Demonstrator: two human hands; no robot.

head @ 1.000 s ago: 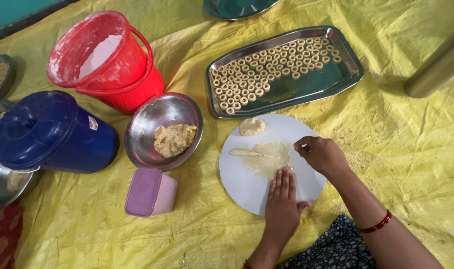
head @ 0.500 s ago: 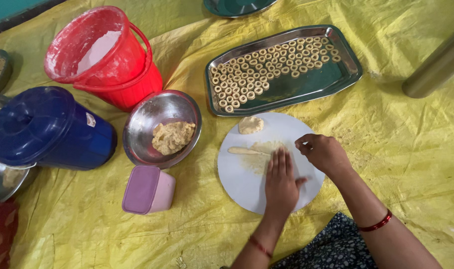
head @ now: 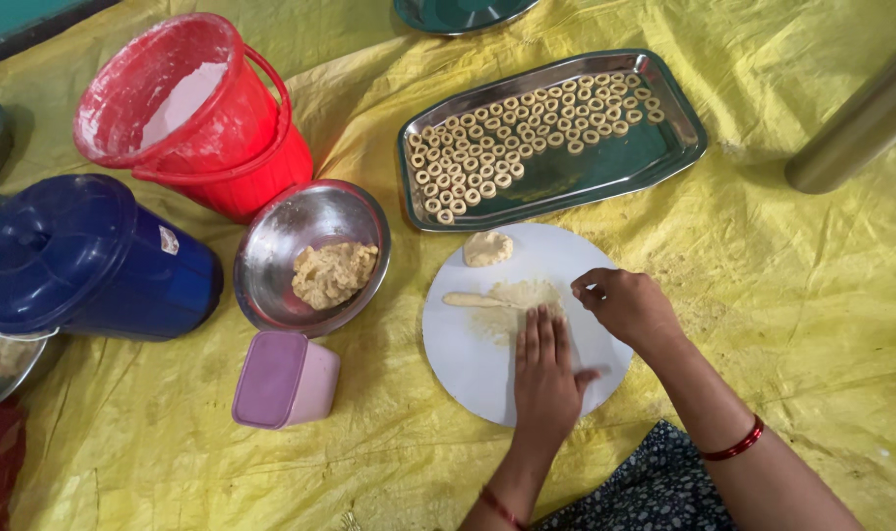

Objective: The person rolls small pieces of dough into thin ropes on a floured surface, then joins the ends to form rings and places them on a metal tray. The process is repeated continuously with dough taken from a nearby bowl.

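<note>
My left hand (head: 544, 369), flat, fingers together, presses the thin pale dough rope (head: 479, 300); rope runs leftward across the round white board (head: 468, 359); right hand (head: 625, 307) pinched, empty-looking, beside.

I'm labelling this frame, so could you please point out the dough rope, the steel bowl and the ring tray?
dough rope (head: 476, 300), head view, middle of the strip.
steel bowl (head: 281, 246), head view, bare inner wall.
ring tray (head: 605, 167), head view, bare floor.

Bare forearms, a red bangle (head: 731, 451) on each wrist, dark dotted clothing (head: 655, 487).
</note>
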